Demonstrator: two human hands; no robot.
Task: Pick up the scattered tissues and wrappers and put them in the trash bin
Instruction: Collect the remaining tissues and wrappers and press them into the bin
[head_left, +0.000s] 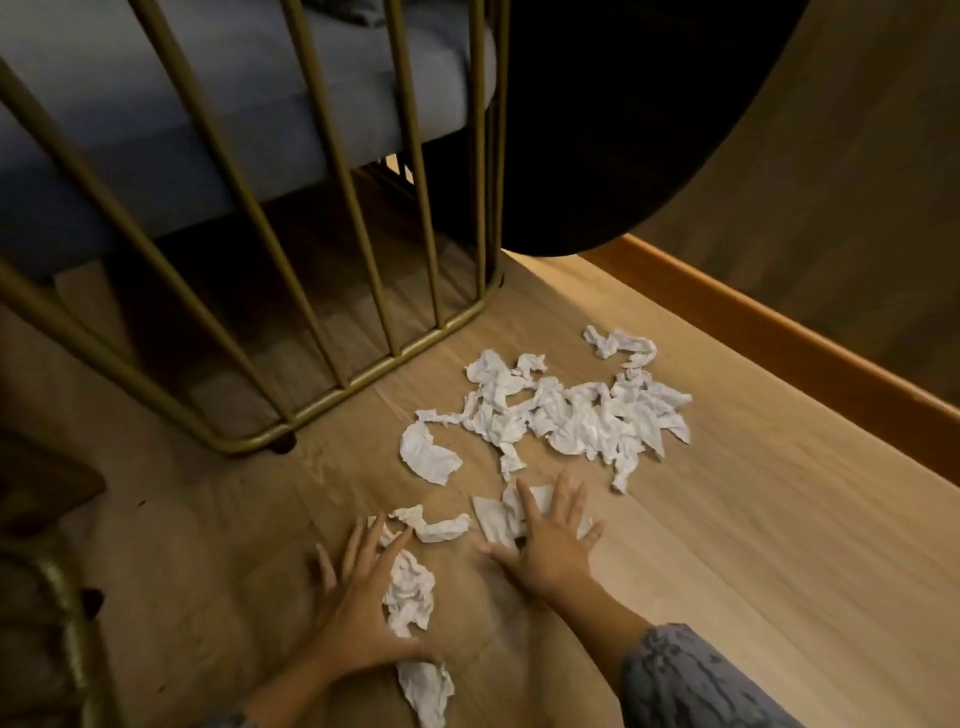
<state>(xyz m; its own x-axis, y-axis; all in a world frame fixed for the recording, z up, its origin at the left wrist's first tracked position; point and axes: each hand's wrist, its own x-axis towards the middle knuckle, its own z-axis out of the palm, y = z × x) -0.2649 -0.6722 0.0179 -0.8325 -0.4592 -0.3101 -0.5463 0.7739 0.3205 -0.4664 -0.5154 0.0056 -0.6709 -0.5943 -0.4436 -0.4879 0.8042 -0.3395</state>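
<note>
White crumpled tissues (561, 415) are heaped at twelve o'clock from the right hand (550, 540), which is spread flat on one sheet (493, 517). The left hand (358, 597), fingers open, is seemingly pressed on a nearer wad (410, 592), though blurred.

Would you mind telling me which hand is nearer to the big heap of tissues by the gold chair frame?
Right. The right hand lies flat just below the heap; the left hand is farther back, lower left.

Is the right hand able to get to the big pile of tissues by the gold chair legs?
Probably yes. The right hand lies flat on a tissue just short of the big pile, with only bare floor between them.
</note>
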